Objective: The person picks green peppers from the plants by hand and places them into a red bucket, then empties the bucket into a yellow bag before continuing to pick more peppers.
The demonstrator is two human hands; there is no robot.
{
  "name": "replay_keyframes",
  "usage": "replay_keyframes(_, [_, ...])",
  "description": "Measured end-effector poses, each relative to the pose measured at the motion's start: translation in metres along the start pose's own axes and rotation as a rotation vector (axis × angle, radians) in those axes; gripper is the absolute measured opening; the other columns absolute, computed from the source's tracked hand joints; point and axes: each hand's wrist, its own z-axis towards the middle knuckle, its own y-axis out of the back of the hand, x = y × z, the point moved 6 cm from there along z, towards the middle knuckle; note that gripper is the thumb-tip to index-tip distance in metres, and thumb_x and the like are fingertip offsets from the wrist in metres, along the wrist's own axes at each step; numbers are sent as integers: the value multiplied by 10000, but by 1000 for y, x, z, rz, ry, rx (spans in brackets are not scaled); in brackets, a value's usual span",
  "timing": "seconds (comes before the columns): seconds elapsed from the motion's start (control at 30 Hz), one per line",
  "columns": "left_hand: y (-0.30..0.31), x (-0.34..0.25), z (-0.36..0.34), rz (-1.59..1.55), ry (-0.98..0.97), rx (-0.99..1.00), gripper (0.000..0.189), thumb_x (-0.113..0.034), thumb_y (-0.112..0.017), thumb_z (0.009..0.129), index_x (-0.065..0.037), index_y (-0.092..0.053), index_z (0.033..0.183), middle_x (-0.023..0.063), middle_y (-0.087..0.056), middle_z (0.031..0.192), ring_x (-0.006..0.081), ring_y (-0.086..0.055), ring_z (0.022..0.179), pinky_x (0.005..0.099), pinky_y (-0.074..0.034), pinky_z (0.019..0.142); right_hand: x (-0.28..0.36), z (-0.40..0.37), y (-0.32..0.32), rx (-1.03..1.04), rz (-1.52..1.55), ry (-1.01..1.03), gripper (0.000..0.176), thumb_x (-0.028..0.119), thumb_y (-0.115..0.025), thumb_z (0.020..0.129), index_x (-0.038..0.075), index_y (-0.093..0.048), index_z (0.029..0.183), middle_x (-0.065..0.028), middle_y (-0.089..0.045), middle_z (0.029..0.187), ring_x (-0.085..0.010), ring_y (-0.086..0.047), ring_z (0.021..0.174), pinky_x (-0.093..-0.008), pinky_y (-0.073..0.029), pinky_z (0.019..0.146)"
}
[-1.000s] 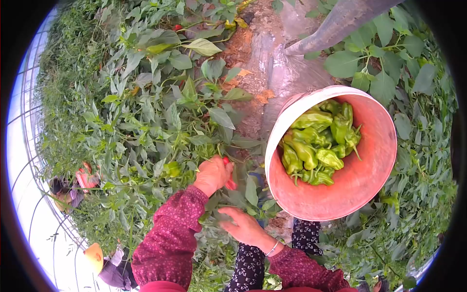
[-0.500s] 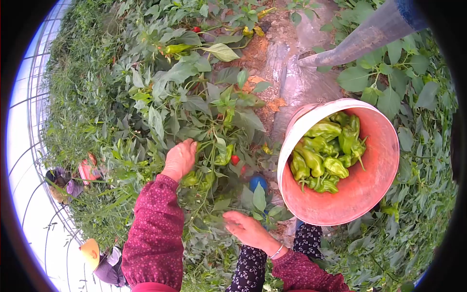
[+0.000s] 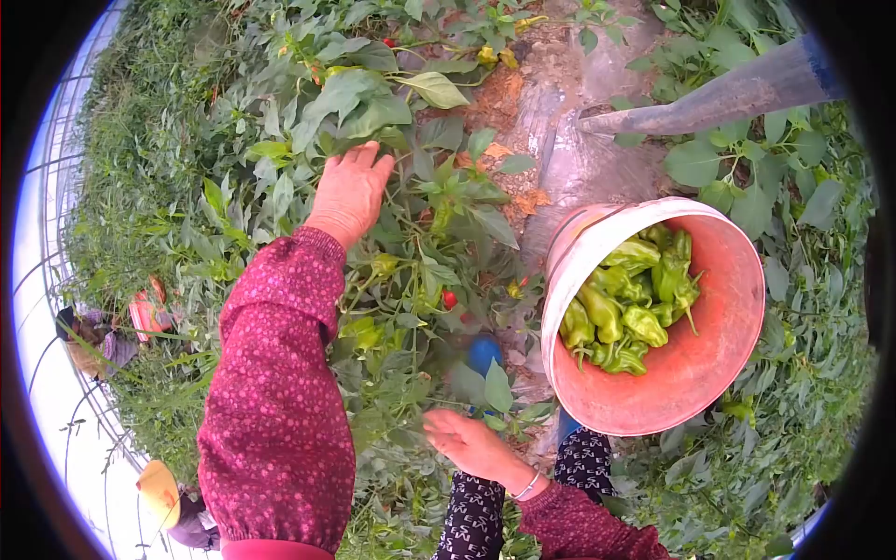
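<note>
My left hand (image 3: 351, 194) reaches into the pepper plants, its fingers apart against a broad leaf (image 3: 359, 103), with nothing visible in it. Low near my legs, my right hand (image 3: 476, 448) is held palm up with its fingers spread and empty. A red and white bucket (image 3: 653, 373) stands tilted at the right, holding several green peppers (image 3: 644, 324). Green peppers (image 3: 362, 331) and a red one (image 3: 450, 299) hang on the plant between my hands.
A muddy pole-like object (image 3: 709, 117) slants in from the upper right over plastic-covered soil (image 3: 597, 173). Other people work at the left, one in a yellow hat (image 3: 159, 493). A blue shoe tip (image 3: 484, 355) shows among leaves.
My left hand has moved up and forward through the plants, away from the lower peppers, and its fingers have spread. My right hand has barely moved.
</note>
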Motion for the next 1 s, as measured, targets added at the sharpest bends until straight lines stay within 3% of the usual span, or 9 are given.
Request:
replay_keyframes(0.1, [-35, 52, -9, 169, 358, 458, 384, -91, -557, 797, -86, -474, 1172, 114, -589, 1046, 270, -570, 993, 373, -478, 790, 7, -3, 3, 20, -75, -82, 380, 103, -511, 889, 2, -424, 1245, -148, -543, 1231, -224, -567, 1092, -310, -459, 904])
replay_keyframes(0.3, [-35, 29, -38, -87, 421, 331, 157, -92, -512, 823, -35, -536, 967, 144, -641, 909, 307, -632, 823, 374, -516, 718, 22, -6, 8, -8, -62, -103, 380, 102, -522, 871, 27, -440, 1235, -111, -571, 1203, -215, -583, 1071, -300, -470, 870])
replay_keyframes(0.57, [-40, -28, -59, -787, 578, 8, 308, -149, -486, 885, -15, -527, 1159, 210, -623, 981, 362, -592, 917, 394, -462, 804, 28, -4, 14, -38, -248, 32, 323, 159, -538, 846, 28, -483, 1135, -204, -600, 975, -345, -593, 903, -382, -455, 763])
replay_keyframes(0.63, [-52, -15, -58, -1032, 699, -114, 235, -110, -464, 901, -16, -544, 1100, 168, -637, 890, 265, -615, 840, 338, -471, 765, 29, -4, 15, -33, -244, 23, 322, 164, -538, 844, 29, -482, 1131, -208, -599, 954, -354, -591, 881, -387, -450, 752])
replay_keyframes(0.7, [-72, -6, -64, -1410, 1040, -131, 184, -88, -432, 921, -31, -474, 1091, 79, -569, 803, 153, -556, 704, 301, -482, 648, 31, -4, 15, -23, -249, -5, 325, 158, -536, 844, 32, -481, 1138, -198, -604, 955, -342, -596, 875, -379, -451, 753])
replay_keyframes(0.83, [-93, 19, -71, -1506, 1414, -76, 320, -70, -425, 917, -74, -392, 1235, 89, -569, 831, 150, -568, 653, 295, -491, 555, 22, -2, 14, -58, -181, 41, 334, 138, -528, 854, 40, -478, 1169, -168, -601, 897, -267, -587, 797, -349, -448, 724])
replay_keyframes(0.9, [-102, 25, -64, -1475, 1319, 16, 357, -63, -464, 894, -104, -453, 1248, 93, -606, 887, 162, -593, 706, 309, -496, 626, 20, -2, 12, -66, -109, 80, 333, 124, -520, 864, 47, -477, 1185, -130, -592, 837, -202, -563, 726, -324, -443, 682])
replay_keyframes(0.97, [-117, 42, -49, -1045, 850, -143, 367, -52, -511, 859, -137, -526, 1216, 98, -638, 952, 189, -615, 786, 315, -482, 723, 20, -2, 12, -44, -108, 1, 326, 114, -512, 874, 55, -481, 1193, -84, -558, 770, -150, -508, 657, -301, -426, 622])
replay_keyframes(1.0, [-124, 39, -50, -1027, 908, -60, 387, -77, -570, 810, -149, -553, 1190, 116, -643, 976, 226, -615, 848, 321, -456, 792, 18, -2, 12, -34, -108, -39, 323, 109, -507, 879, 58, -483, 1197, -62, -542, 737, -124, -480, 623, -289, -417, 592])
